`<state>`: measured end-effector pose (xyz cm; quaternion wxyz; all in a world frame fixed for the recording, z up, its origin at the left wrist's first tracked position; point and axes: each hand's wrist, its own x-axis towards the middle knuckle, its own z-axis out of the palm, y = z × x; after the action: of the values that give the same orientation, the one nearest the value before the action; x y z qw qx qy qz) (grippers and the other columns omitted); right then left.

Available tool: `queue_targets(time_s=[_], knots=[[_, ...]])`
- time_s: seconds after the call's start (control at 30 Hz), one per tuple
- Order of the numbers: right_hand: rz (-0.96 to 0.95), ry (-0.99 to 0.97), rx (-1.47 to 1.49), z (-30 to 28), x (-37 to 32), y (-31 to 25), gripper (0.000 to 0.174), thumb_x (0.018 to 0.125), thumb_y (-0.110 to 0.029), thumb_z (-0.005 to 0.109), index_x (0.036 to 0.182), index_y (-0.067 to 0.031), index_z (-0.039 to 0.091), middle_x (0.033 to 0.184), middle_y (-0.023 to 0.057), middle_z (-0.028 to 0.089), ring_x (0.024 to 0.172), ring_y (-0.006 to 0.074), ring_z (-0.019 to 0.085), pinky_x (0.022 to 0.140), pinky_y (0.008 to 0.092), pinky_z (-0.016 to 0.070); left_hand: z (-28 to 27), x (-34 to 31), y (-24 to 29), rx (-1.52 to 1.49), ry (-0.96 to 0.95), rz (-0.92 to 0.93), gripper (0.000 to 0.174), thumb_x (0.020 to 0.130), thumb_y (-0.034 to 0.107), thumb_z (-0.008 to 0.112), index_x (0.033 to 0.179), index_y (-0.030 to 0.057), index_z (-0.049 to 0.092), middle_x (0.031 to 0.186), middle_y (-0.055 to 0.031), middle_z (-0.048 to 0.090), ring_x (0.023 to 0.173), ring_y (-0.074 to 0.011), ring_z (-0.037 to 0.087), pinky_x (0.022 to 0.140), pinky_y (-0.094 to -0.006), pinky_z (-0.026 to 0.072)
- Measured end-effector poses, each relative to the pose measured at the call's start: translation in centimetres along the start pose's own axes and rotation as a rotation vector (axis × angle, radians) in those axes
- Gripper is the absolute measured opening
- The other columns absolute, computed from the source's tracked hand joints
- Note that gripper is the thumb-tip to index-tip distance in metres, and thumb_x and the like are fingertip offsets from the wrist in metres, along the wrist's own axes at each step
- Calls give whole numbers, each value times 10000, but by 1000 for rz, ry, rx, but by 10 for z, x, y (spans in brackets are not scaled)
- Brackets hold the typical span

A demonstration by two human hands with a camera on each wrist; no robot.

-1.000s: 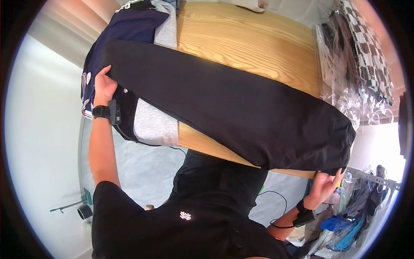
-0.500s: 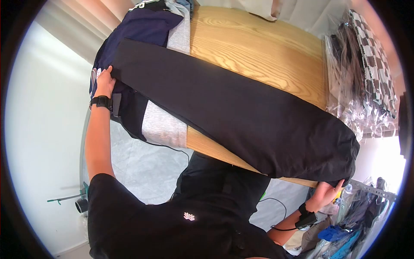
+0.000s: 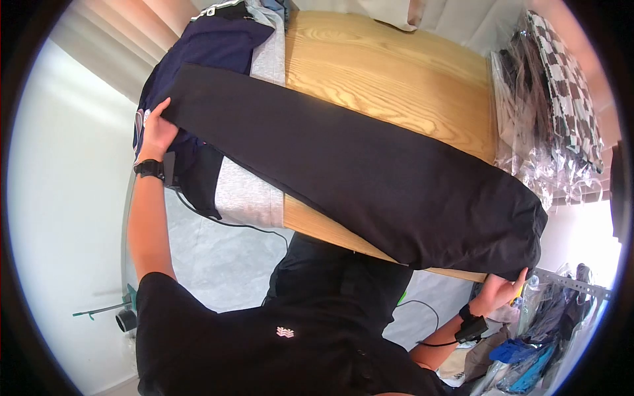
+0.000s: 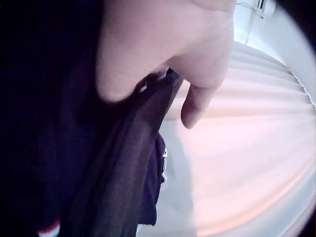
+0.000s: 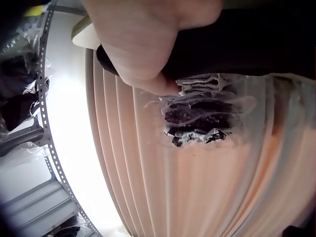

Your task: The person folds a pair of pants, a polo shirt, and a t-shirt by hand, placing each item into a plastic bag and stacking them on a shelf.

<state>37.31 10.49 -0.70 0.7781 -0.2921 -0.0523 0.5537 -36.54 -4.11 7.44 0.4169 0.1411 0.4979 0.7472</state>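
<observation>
Long black trousers (image 3: 356,152), folded lengthwise, stretch diagonally over the wooden table, narrow at the left and wider with gathered cloth at the right. My left hand (image 3: 158,132) holds the edge of the narrow end, over a pile of clothes. In the left wrist view, the thumb and fingers of that hand (image 4: 168,44) pinch the dark cloth (image 4: 123,148). At the wide end, past the table's front edge, my right hand (image 3: 495,294) grips the lower corner. The right wrist view shows this hand (image 5: 143,44) with its fingers partly hidden by the black fabric (image 5: 242,44).
Navy clothing (image 3: 214,49) and a light grey garment (image 3: 249,195) lie piled on the left of the wooden table (image 3: 389,66). Folded clothes in clear plastic bags (image 3: 551,99) stand at the right. Bagged garments (image 3: 548,330) fill a metal rack at the lower right.
The head view has shifted slightly. Both hands keep hold of the trousers' two ends, and the cloth looks a little straighter and smoother than a second ago.
</observation>
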Motion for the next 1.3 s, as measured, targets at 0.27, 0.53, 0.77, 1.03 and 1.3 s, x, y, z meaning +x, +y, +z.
queue_targets(time_s=[0.27, 0.53, 0.77, 1.03, 1.3], knots=[[183, -222, 29, -28, 14, -10, 438, 872, -114, 536, 1286, 0, 453, 1351, 114, 458, 1247, 281, 407, 1078, 441, 249, 36, 6, -32, -67, 195, 236, 336, 929, 250, 531, 1137, -11, 570, 1169, -121, 591, 1095, -254, 545, 973, -377, 408], [235, -298, 86, -30, 14, -10, 415, 897, -135, 492, 1285, 6, 457, 1370, 114, 442, 1273, 272, 382, 1098, 444, 220, 202, -95, -57, 1032, -6, 772, 416, 960, 263, 477, 1147, -104, 533, 1115, -137, 599, 1049, -207, 554, 901, -330, 425], [288, -332, 143, -28, 10, -9, 411, 892, -135, 481, 1287, -26, 462, 1360, 104, 455, 1268, 274, 393, 1086, 467, 230, 247, -147, -199, 1893, -767, 803, 716, 695, -90, 520, 1373, 90, 374, 1434, -163, 308, 1337, -335, 280, 1079, -520, 221], [302, -352, 144, -25, 7, -8, 410, 904, -152, 467, 1294, -29, 451, 1369, 98, 444, 1273, 264, 386, 1086, 461, 223, 249, -153, -199, 1841, -734, 579, 647, 771, 17, 591, 1373, 120, 377, 1436, -150, 308, 1330, -321, 297, 1076, -466, 264], [328, -465, 189, -19, 5, -5, 407, 920, -135, 439, 1311, -22, 433, 1390, 98, 423, 1292, 261, 368, 1096, 452, 227, 257, -154, -200, 1726, -668, 588, 531, 762, 71, 632, 1275, 105, 501, 1369, -136, 410, 1268, -336, 380, 1045, -441, 319]])
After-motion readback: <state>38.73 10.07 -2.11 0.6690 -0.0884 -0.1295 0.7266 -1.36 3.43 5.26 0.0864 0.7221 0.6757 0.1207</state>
